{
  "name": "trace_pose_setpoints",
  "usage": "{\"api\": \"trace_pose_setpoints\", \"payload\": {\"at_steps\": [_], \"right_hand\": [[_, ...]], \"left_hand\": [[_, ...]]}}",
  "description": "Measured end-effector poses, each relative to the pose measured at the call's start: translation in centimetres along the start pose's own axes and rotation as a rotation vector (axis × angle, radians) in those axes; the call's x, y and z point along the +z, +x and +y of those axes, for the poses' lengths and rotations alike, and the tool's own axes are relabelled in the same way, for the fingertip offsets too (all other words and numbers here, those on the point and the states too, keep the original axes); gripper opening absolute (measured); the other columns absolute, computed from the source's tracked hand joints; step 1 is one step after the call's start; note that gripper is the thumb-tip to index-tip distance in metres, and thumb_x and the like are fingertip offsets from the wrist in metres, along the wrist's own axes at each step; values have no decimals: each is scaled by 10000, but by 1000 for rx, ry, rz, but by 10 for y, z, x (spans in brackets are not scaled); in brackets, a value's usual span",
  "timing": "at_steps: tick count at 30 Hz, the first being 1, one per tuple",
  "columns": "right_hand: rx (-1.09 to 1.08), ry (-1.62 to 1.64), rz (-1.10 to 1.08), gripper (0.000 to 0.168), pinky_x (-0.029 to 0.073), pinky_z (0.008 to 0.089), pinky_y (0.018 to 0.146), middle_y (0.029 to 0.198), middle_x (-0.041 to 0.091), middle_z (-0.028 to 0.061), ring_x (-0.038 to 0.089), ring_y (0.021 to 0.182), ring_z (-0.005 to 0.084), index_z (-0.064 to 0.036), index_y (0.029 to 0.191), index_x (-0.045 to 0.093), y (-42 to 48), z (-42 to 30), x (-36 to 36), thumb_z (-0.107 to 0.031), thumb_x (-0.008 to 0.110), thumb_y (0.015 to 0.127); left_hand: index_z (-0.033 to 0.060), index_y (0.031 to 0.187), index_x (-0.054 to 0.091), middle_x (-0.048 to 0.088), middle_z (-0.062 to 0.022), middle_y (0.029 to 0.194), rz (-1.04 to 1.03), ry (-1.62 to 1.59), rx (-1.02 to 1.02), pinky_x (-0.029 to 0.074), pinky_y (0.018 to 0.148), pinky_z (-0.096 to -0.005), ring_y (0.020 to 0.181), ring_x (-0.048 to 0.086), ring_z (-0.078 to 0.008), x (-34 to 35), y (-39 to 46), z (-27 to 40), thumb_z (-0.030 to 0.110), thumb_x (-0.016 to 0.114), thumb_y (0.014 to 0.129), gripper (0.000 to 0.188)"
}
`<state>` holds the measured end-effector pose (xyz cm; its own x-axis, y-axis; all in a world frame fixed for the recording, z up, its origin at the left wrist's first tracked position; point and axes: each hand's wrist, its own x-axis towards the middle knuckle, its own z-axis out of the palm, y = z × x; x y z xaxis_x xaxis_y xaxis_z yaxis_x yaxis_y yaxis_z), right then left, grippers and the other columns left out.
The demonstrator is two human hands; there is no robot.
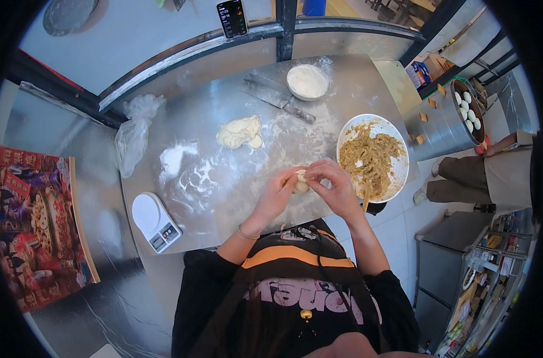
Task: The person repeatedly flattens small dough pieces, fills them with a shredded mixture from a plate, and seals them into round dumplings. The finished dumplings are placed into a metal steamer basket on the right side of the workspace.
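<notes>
Between my two hands, just over the near side of the floured steel table [235, 179], is a small piece of dough [301, 185], gathered into folds at its top. My left hand [275, 193] cups it from the left side. The fingers of my right hand [333, 181] pinch its upper edge, and they hide part of it. Right beside my right hand stands a white bowl [405, 172] of brownish minced filling [373, 156], with a wooden stick [367, 197] leaning at its near rim. Farther back lies a larger lump of dough [239, 132] on the tabletop.
A cleaver [271, 96] lies by a bowl of flour [308, 81] at the back. A white kitchen scale [155, 221] is at the left corner, a plastic bag [139, 129] behind it. To the right are a steamer [446, 118] holding white buns [467, 109] and a standing person [468, 179].
</notes>
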<state>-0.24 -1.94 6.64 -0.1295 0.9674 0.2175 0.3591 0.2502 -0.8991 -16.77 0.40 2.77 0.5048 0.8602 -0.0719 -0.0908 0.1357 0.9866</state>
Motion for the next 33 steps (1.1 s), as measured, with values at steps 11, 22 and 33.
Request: {"api": "trace_pose_setpoints", "payload": {"at_steps": [11,22,33], "right_hand": [[-53,-42,-284,223,460,271,627,886,570,84,566,744,203,-36,933,617,17,-15,-9,9,642,716],[-41,-186,-227,183,458,310,582,734,565,94,564,651,213,-54,880,579,103,61,93,-60,645,709],[-214,-700,-336,85,453,406,651,786,563,124,562,758,313,-62,821,585,182,173,187,-105,586,747]], "left_hand": [[-20,1099,525,617,-54,882,-285,-237,-225,475,715,-257,831,591,-123,-20,-10,20,182,419,938,280],[-28,1143,506,588,-79,912,58,-321,-113,463,722,-246,752,547,-121,-80,-54,-3,158,390,939,300],[-86,1113,472,547,-188,1084,763,-831,-280,484,870,-360,1009,559,-262,-77,-109,-91,123,410,916,294]]}}
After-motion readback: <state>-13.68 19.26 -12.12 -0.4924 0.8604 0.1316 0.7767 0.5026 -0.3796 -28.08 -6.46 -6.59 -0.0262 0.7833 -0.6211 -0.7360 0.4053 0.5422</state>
